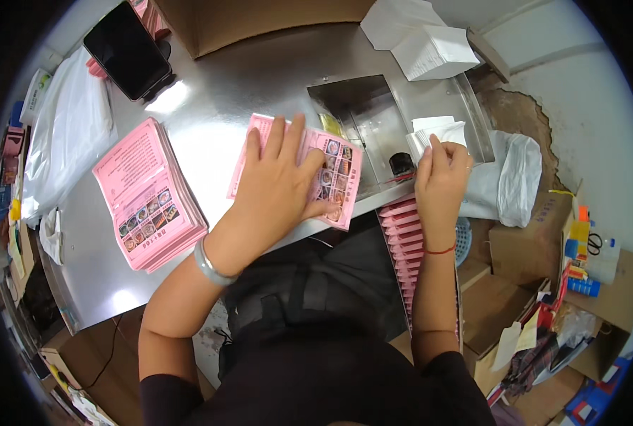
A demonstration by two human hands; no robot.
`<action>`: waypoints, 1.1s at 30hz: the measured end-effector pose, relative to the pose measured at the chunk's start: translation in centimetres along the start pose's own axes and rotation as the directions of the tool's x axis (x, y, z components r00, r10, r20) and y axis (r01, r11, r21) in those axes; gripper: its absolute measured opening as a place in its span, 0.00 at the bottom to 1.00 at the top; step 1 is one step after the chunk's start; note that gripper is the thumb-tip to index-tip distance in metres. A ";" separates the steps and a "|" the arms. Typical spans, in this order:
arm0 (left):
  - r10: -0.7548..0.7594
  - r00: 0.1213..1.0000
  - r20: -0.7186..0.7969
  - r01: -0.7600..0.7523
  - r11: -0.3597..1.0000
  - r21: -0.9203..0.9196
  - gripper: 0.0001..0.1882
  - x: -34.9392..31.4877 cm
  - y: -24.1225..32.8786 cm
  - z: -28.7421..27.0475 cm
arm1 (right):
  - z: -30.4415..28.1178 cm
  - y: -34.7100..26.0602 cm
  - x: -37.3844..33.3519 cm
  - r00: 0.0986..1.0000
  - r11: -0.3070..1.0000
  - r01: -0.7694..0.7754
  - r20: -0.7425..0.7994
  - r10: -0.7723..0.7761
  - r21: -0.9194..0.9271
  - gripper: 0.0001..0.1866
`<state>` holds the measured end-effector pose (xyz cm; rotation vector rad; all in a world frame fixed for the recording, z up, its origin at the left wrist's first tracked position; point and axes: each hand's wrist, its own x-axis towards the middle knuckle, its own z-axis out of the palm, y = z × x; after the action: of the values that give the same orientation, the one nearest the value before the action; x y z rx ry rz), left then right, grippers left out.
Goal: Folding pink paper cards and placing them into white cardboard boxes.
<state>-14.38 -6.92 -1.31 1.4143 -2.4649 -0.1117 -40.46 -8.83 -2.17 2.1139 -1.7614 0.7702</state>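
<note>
My left hand (277, 167) lies flat, fingers spread, on a pink printed paper packet (344, 188) with small food pictures, near the table's front edge. My right hand (443, 170) is closed in a pinch at a small pile of white folded paper napkins (441, 128) on the right of the table. Its fingertips cover the part they grip. Just left of that hand stands a small black round holder (402, 164) with thin red pieces beside it. A thick stack of similar pink packets (140, 195) rests to the left.
A rectangular recess (359, 106) is set in the metal table (217, 92). White napkin stacks (433, 53) stand at the far right, a phone (127, 50) at the far left. Below the right forearm is a long box of pink packets (404, 248). A cardboard box (260, 21) stands behind.
</note>
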 end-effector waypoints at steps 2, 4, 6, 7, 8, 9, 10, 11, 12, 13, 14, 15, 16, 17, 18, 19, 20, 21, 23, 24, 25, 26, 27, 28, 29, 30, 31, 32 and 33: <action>0.016 1.000 -0.018 -0.015 1.000 0.008 0.35 0.0 0.0 -0.5 | -0.5 1.1 0.1 0.996 0.995 0.077 0.045 -0.081 0.068 0.17; -0.185 0.983 -0.004 0.184 0.978 0.095 0.34 -1.7 0.9 -1.7 | -0.9 3.4 0.8 0.994 0.987 0.071 0.077 -0.083 0.142 0.19; -0.121 0.990 0.069 0.120 0.993 0.022 0.29 -3.2 2.3 -1.2 | -2.1 3.1 1.2 0.990 0.973 0.071 0.107 -0.096 0.221 0.20; -0.080 0.996 0.043 0.085 0.990 -0.109 0.28 -3.7 2.1 -0.8 | -2.7 1.4 1.1 0.988 0.967 0.145 0.030 -0.155 0.208 0.19; -0.032 0.999 0.004 0.032 0.969 -0.244 0.27 -3.8 1.8 -0.5 | -3.4 -0.3 0.5 0.977 0.961 0.214 -0.048 -0.209 0.175 0.19; -0.040 0.999 0.010 0.041 0.971 -0.236 0.27 -4.1 0.8 -0.2 | -3.0 -4.8 -1.8 0.994 0.907 0.071 0.045 -0.099 0.414 0.19; -0.018 0.999 -0.026 0.013 0.984 -0.178 0.28 -3.8 -0.5 0.1 | -3.5 -7.7 -4.3 0.928 0.859 0.129 0.245 -0.281 0.495 0.19; 0.010 0.998 -0.064 -0.017 0.993 -0.115 0.30 -3.5 -1.0 0.0 | -3.9 -9.5 -4.7 0.889 0.819 0.258 0.206 -0.409 0.513 0.19; 0.011 0.998 -0.063 -0.018 0.993 -0.115 0.30 -3.2 -0.7 -0.2 | -3.9 -10.4 -4.9 0.830 0.758 0.380 0.166 -0.533 0.530 0.18; -0.030 1.000 -0.006 0.027 0.947 -0.320 0.31 -2.9 -0.1 -0.9 | -2.9 -9.6 -4.0 0.844 0.821 0.361 0.220 -0.489 0.441 0.17; -0.054 0.997 0.055 0.075 0.857 -0.510 0.34 -2.4 0.6 -1.4 | -1.4 -8.6 -2.4 0.858 0.877 0.340 0.269 -0.437 0.340 0.16; -0.009 0.998 -0.058 -0.025 0.831 -0.556 0.38 -2.0 1.3 -0.2 | -0.3 -8.3 -1.3 0.878 0.879 0.305 0.250 -0.409 0.367 0.16; 0.037 0.994 -0.101 -0.084 0.853 -0.515 0.40 -1.3 2.7 -0.3 | 1.1 -8.5 -0.5 0.890 0.900 0.283 0.259 -0.375 0.330 0.14; 0.076 0.994 -0.084 -0.109 0.849 -0.517 0.38 -0.9 3.8 -0.6 | 2.1 -8.0 0.8 0.838 0.913 0.271 0.391 -0.380 0.305 0.10; 0.113 0.991 -0.067 -0.131 0.845 -0.518 0.37 -0.9 4.5 -1.0 | 2.9 -7.5 2.1 0.769 0.923 0.264 0.516 -0.377 0.280 0.07; 0.110 0.991 -0.070 -0.131 0.844 -0.521 0.37 -1.4 4.5 -1.4 | 3.3 -7.1 3.2 0.767 0.922 0.268 0.518 -0.379 0.278 0.07; 0.041 0.998 -0.050 -0.064 0.692 -0.719 0.33 -2.1 4.5 -1.9 | 3.3 -6.4 4.4 0.776 0.970 0.191 0.582 -0.243 0.150 0.09; -0.022 1.000 -0.014 -0.001 0.494 -0.869 0.30 -2.9 4.3 -2.6 | 3.1 -5.8 5.0 0.773 0.993 0.115 0.626 -0.100 0.016 0.11; -0.533 0.844 0.066 0.461 0.656 -0.597 0.18 -6.1 1.4 -4.8 | 2.4 -4.5 3.3 0.969 0.972 0.080 0.211 -0.128 0.219 0.10; -0.558 0.800 -0.221 0.454 0.803 -0.385 0.17 -8.0 -2.3 -4.6 | 1.1 -3.8 2.0 0.995 0.962 -0.035 0.096 0.009 0.270 0.10; -0.471 0.726 -0.501 0.477 0.870 -0.125 0.16 -9.8 -6.0 -5.1 | -0.1 -3.1 1.8 0.988 0.931 -0.136 -0.025 0.153 0.340 0.10; -0.582 0.738 -0.341 0.618 0.786 -0.003 0.19 -11.8 -7.4 -5.6 | -0.2 -1.7 1.6 0.988 0.933 -0.135 -0.030 0.153 0.335 0.10; -0.620 0.751 -0.227 0.653 0.748 0.118 0.16 -13.5 -8.5 -5.7 | 0.5 -0.8 1.0 0.993 0.987 -0.102 -0.049 0.109 0.123 0.10; -0.613 0.757 -0.228 0.647 0.753 0.123 0.16 -14.0 -9.2 -5.9 | 1.0 -0.7 0.7 0.995 0.991 -0.078 -0.062 0.072 -0.110 0.10; -0.637 0.755 -0.156 0.656 0.730 0.192 0.14 -14.2 -9.8 -6.1 | 1.7 -0.8 0.5 0.998 0.981 -0.064 -0.028 0.060 -0.186 0.13; -0.661 0.746 -0.084 0.656 0.708 0.261 0.12 -14.1 -10.1 -6.3 | 1.6 -0.6 0.1 0.997 0.979 -0.076 -0.033 0.071 -0.189 0.13; -0.575 0.782 -0.240 0.623 0.735 0.267 0.09 -12.8 -9.5 -5.9 | 1.5 -0.6 0.0 0.998 0.990 -0.056 -0.011 0.055 -0.131 0.13; -0.505 0.801 -0.322 0.571 0.806 0.154 0.09 -10.9 -8.3 -5.1 | 1.4 -0.5 -0.1 0.999 0.997 -0.043 0.010 0.044 -0.071 0.13; -0.441 0.801 -0.405 0.498 0.866 0.044 0.09 -8.9 -6.5 -3.9 | 1.5 0.0 -0.3 1.000 0.998 -0.026 0.005 0.027 -0.055 0.14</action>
<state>-3.66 -2.33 -0.85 1.8860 -1.7955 0.2321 -40.19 -9.39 -3.60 2.0632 -1.7958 0.7149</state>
